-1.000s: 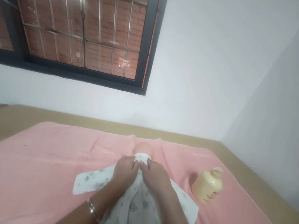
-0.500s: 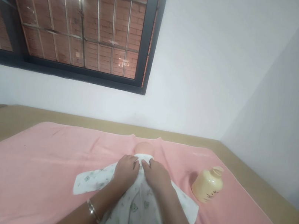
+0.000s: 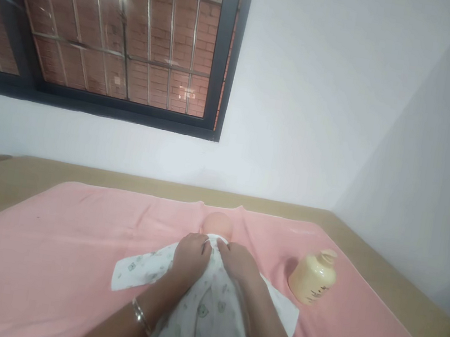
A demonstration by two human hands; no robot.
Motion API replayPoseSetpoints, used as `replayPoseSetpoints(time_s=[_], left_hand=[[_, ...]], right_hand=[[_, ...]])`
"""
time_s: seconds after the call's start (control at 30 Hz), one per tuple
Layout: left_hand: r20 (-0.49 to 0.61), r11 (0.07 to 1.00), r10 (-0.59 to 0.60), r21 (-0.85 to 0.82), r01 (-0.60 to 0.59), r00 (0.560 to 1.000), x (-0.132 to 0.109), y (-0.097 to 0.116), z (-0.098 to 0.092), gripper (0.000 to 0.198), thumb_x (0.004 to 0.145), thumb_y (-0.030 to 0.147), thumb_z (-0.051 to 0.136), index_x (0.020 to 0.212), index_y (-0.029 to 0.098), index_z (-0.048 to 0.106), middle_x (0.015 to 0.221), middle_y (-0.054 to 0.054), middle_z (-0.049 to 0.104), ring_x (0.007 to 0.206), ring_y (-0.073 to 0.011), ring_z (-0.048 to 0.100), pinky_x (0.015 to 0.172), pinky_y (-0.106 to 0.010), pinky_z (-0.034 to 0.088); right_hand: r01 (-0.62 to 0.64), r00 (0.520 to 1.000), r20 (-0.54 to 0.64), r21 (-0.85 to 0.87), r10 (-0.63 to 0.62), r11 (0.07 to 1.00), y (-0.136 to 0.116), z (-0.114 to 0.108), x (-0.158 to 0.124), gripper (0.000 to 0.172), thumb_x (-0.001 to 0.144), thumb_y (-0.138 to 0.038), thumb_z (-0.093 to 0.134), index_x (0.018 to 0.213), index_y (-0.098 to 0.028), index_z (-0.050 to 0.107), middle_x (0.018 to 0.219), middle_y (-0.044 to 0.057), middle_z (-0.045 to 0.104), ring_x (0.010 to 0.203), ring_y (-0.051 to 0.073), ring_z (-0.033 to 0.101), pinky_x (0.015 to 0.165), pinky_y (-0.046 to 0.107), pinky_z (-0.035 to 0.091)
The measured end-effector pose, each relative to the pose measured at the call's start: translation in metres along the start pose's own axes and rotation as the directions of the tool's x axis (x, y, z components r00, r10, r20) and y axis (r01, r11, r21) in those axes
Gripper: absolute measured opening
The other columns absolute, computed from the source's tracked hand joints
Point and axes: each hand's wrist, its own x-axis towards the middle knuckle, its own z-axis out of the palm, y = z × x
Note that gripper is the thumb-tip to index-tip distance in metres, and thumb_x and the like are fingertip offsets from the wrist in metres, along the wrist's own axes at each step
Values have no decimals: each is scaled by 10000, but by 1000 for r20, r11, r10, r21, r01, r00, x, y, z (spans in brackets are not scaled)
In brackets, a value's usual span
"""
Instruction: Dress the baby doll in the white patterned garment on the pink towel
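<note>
A baby doll (image 3: pixel 218 224) lies on the pink blanket, its bald head pointing away from me. White baby clothes (image 3: pixel 203 312) with a small green print cover its body, and the sleeves stretch out to both sides. At the neckline, my left hand (image 3: pixel 191 256) is closed on the collar's left part, with a bracelet on that wrist. My right hand (image 3: pixel 239 260) pinches the same collar just to the right, thumb near the neck edge. Both forearms hide parts of the clothes, and the doll's face is hidden.
A cream pump bottle (image 3: pixel 312 277) stands on the pink blanket (image 3: pixel 47 254) to the right. Wooden table edging (image 3: pixel 142 185) shows around the blanket. Behind are a white wall (image 3: pixel 296 89) and a dark-framed window (image 3: pixel 217 77) with metal bars.
Both hands have drawn the collar slightly toward me, so a bit more of the doll's head shows. The bottle and blanket stay put.
</note>
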Motion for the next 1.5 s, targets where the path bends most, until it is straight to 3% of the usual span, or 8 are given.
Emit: replayPoseSetpoints(time_s=[0.1,0.27,0.47,0.73,0.97,1.17,1.37,1.5], left_hand=[[1,1000,-3,-18,3,1000,1,1,-1,301,849,254,365,836,170,653,874,-70,664,864,-182,560,782,-281,357],[120,998,-57,36,53,991,4,-2,0,390,884,308,309,725,161,633,780,-77,660,751,-178,561,678,-281,338],[20,999,20,48,-21,1000,2,1,0,375,876,273,316,642,163,587,714,-58,628,728,-160,527,663,-273,317],[132,996,-89,0,90,987,4,-7,3,385,863,341,328,667,160,606,692,-64,618,632,-154,506,582,-266,283],[1,1000,4,19,-4,1000,3,-2,3,335,852,274,348,633,167,578,701,-54,611,715,-156,512,649,-266,304],[178,991,-122,-25,128,976,7,-8,2,408,872,376,323,693,158,618,710,-69,629,635,-156,521,578,-266,296],[2,999,13,42,-14,1000,3,-2,4,367,871,340,353,688,165,619,747,-73,638,777,-177,542,714,-277,339],[86,997,-65,39,62,994,4,-3,2,391,872,359,337,712,159,632,763,-81,648,751,-182,554,670,-275,343]], right_hand=[[10,999,46,56,-13,998,4,-4,1,695,886,-608,155,970,-130,652,1006,165,641,912,250,588,725,311,400],[81,996,-35,0,-81,997,-2,-7,-6,632,894,-582,187,942,-157,653,975,144,652,881,244,589,730,316,388],[35,997,67,100,-42,994,10,-4,4,676,898,-577,159,985,-123,652,1022,172,638,937,243,587,738,304,398],[56,995,-76,-118,-65,991,-13,-8,-11,617,899,-548,200,937,-146,667,954,164,653,876,248,594,747,324,384],[-26,999,33,-54,28,998,-3,-3,-1,716,894,-593,111,1037,-148,652,1040,160,638,937,257,589,749,331,405],[-3,997,-81,-159,-10,987,-11,-3,-8,652,900,-560,178,1002,-128,656,1008,180,640,916,263,590,773,343,396],[-37,999,39,-21,38,999,-1,-4,0,695,892,-597,143,1022,-144,654,1038,169,639,939,275,590,760,359,413],[-5,999,-50,-141,-2,990,-11,-8,-10,634,899,-565,191,981,-136,651,1008,183,638,913,284,591,769,373,404]])
